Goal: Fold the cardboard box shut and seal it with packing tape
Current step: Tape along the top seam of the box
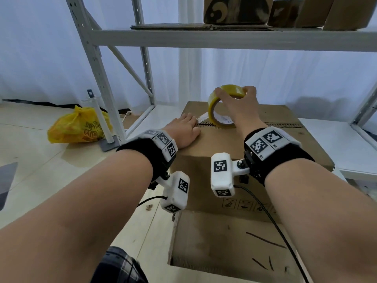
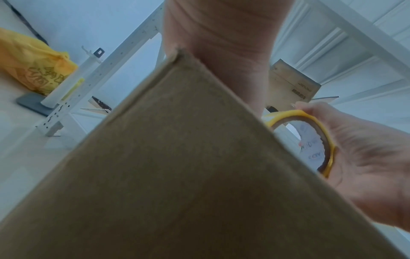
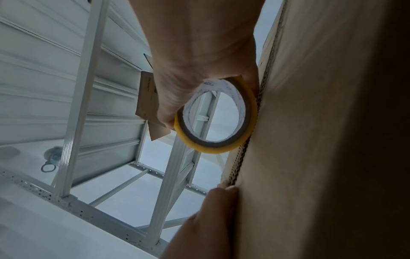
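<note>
A brown cardboard box (image 1: 265,137) stands before me with its top flaps folded down; the seam runs left to right across the top. My right hand (image 1: 238,107) grips a yellow roll of packing tape (image 1: 224,105) standing on edge on the seam (image 3: 246,152). A short strip of tape runs from the roll to the left. My left hand (image 1: 183,129) lies flat on the box top at the seam's left end, its fingertips pressing on that strip. In the left wrist view the box (image 2: 177,166) fills the frame and the roll (image 2: 319,138) shows at the right.
A grey metal shelf rack (image 1: 114,82) stands behind the box, with several cardboard boxes (image 1: 236,11) on its upper shelf. A yellow plastic bag (image 1: 77,125) and a white stand (image 1: 102,119) sit on the floor at the left. A flat cardboard sheet (image 1: 230,252) lies in front of the box.
</note>
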A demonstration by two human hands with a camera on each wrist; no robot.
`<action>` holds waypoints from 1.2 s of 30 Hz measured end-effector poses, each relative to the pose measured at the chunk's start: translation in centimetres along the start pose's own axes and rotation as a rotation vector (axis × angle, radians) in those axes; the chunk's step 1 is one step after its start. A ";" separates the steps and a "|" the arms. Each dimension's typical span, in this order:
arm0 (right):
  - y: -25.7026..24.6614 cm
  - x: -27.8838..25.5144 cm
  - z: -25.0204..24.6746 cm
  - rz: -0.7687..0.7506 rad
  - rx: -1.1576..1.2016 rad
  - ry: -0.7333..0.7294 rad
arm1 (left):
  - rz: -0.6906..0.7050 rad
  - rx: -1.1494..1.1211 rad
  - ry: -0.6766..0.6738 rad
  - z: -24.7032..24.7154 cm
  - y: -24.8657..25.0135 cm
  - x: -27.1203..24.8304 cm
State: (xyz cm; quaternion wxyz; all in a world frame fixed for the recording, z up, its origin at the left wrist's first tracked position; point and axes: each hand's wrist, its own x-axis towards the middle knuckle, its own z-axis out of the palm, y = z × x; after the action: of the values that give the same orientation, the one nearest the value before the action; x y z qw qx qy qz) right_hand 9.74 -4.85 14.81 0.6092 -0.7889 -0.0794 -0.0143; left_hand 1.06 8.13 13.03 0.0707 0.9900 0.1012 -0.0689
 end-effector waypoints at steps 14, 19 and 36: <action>-0.1 0.4 -3.3 -0.149 -0.291 0.053 | 0.047 -0.002 0.026 0.4 -0.1 0.6; 0.3 0.6 -3.4 -0.102 -0.378 -0.004 | 0.003 0.081 -0.019 0.5 0.4 1.2; 0.8 -0.4 -3.7 -0.105 -0.360 -0.045 | 0.096 0.197 0.010 -0.8 -1.2 0.1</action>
State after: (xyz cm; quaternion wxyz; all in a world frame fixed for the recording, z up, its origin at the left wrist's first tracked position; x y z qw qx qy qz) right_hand 9.79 -8.64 14.92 0.4547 -0.8801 -0.1300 -0.0424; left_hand 1.02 9.40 13.63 -0.0241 0.9961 0.0467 -0.0702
